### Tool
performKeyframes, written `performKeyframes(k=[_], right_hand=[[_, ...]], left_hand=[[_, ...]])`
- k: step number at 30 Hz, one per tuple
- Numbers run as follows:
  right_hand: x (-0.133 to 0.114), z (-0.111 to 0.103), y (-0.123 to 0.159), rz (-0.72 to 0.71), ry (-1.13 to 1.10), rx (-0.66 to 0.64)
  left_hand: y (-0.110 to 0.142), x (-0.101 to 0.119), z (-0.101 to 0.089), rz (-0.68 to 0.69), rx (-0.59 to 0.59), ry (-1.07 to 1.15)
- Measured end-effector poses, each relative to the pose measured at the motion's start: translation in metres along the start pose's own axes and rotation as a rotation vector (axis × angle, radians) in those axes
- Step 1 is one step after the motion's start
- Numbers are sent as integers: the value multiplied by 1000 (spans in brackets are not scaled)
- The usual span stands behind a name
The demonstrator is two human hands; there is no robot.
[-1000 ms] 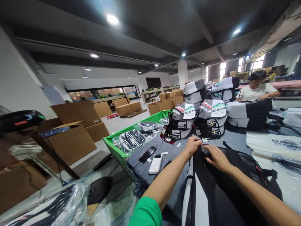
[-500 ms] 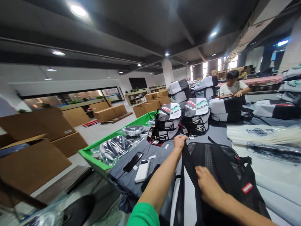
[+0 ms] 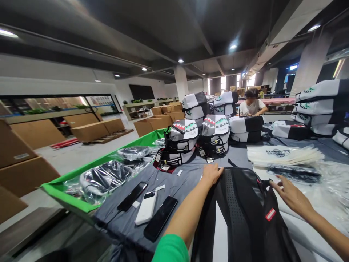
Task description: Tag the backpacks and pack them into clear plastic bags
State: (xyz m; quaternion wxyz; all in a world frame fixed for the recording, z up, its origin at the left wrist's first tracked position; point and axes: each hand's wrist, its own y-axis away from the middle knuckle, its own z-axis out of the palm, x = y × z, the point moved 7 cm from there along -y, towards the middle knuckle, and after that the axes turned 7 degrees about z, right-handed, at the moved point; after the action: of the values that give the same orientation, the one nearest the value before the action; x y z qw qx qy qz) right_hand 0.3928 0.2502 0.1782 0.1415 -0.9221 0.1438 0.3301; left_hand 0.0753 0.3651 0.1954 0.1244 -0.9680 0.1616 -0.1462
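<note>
A black backpack with a small red label lies flat on the grey-covered table in front of me. My left hand grips its top left corner, fingers curled over the edge. To the bag's right, my right hand hovers with fingers spread and nothing in it, near a stack of white printed bags and clear plastic sleeves.
Two dark phones and a white power bank lie at the table's left. Shark-mouth backpacks are stacked behind. A green bin holds plastic-wrapped items. A seated person works far back. Cardboard boxes stand at left.
My right hand has lifted off the backpack and moved right, opening out. My left hand stays at the bag's top corner. The view has swung to the right.
</note>
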Motion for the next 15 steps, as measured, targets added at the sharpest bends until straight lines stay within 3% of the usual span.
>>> performKeyframes(k=[2,3,6,8,12,13,15], right_hand=[[7,3,-35,221,-52,-34],[3,6,-47,250,-66,-46],[-23,12,-55,162,-86,-30],[-45,8,-41,47,-92,17],[-90,-4,1,-345,-119,60],[-93,-9,6,-381,-131,74],[-84,-17,5,-320,-170,96]], left_hand=[[1,-3,-12,110,-11,-47],[3,-2,-18,148,8,-69],[8,17,-29,229,105,-109],[6,49,-23,327,140,-98],[-1,144,-1,849,72,60],[-4,160,2,937,27,91],[-11,172,4,934,-54,102]])
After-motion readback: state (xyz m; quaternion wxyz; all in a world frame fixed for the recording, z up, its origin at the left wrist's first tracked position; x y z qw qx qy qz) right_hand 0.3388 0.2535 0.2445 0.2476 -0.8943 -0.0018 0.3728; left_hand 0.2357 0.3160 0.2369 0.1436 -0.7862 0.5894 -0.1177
